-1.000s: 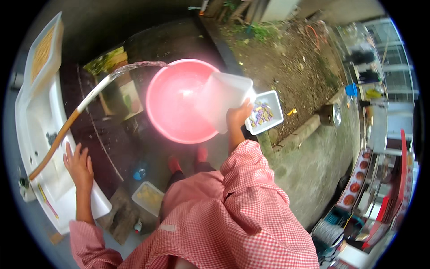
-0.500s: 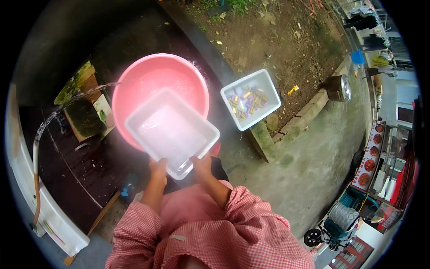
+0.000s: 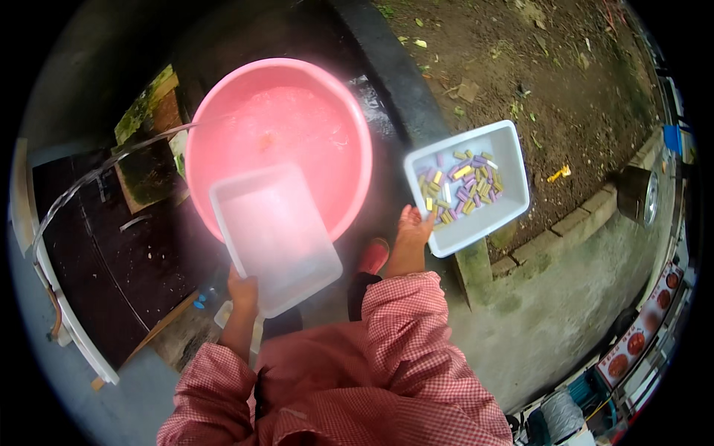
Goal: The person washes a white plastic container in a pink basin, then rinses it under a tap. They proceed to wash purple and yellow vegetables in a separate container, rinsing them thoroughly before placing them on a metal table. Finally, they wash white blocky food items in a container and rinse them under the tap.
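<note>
My left hand (image 3: 244, 290) is closed on the near left edge of a white rectangular plastic tray (image 3: 286, 249). The tray is tilted, and its far part overlaps a round pink basin (image 3: 349, 123) holding water. Glare blurs the inside of the tray. My right hand (image 3: 413, 225) is at the left wall of a second white plastic tub (image 3: 509, 141), its fingers apart and one digit at the rim. Many short yellow, white and purple cylindrical pieces (image 3: 468, 182) lie in that tub, on the ledge to the right.
A stream of water (image 3: 111, 160) arcs from a hose (image 3: 50, 297) at the left into the basin. A mossy block (image 3: 145, 186) stands beside it. Beyond the concrete ledge (image 3: 405, 82) is bare soil (image 3: 506, 74), with a metal pot (image 3: 638, 195) at the right.
My right hand has let go of the white tray and moved right to the tub of pieces. The tray, now in my left hand only, has turned. The view has shifted right.
</note>
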Tool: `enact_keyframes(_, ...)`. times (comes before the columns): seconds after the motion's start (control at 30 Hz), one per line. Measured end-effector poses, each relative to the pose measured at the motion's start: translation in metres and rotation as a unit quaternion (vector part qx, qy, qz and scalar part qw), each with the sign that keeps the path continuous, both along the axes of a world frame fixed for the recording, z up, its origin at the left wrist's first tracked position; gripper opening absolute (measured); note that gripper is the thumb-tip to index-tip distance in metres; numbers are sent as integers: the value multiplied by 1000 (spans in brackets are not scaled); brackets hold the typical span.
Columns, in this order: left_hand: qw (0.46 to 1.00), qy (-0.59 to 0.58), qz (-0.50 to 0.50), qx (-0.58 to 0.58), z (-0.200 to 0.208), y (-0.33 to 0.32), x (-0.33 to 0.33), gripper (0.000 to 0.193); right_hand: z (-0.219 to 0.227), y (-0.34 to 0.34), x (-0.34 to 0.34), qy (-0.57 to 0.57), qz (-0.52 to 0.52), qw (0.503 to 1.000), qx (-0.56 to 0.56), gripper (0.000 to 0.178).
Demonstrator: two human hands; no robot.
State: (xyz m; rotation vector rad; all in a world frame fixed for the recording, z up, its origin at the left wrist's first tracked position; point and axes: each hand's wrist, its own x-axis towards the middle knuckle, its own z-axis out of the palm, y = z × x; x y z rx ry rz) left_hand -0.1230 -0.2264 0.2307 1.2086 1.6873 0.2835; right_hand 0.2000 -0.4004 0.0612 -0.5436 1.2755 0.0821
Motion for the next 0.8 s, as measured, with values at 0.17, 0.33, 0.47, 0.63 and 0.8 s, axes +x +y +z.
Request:
enact_keyframes(0.17, 998, -11, 50, -37, 18, -14, 22, 56, 25, -63, 33, -11, 78, 997, 0, 30)
enact_keyframes(0.33, 996, -78, 14, -37, 34, -11, 50, 64, 97, -144, 12, -5, 198, 974, -106, 54)
enact_keyframes(0.47, 995, -66, -75, 30, 36, 10, 99, 68, 197, -178, 19, -98, 365, 901, -212, 51)
enact_keyframes(0.63, 980, -40, -172, 90, 42, 22, 153, 71, 345, -133, 38, -174, 496, 744, -413, 49)
enact_keyframes(0.8, 968, -33, -210, 129, 65, 24, 156, 77, 460, 4, 31, -424, 485, 634, -428, 52)
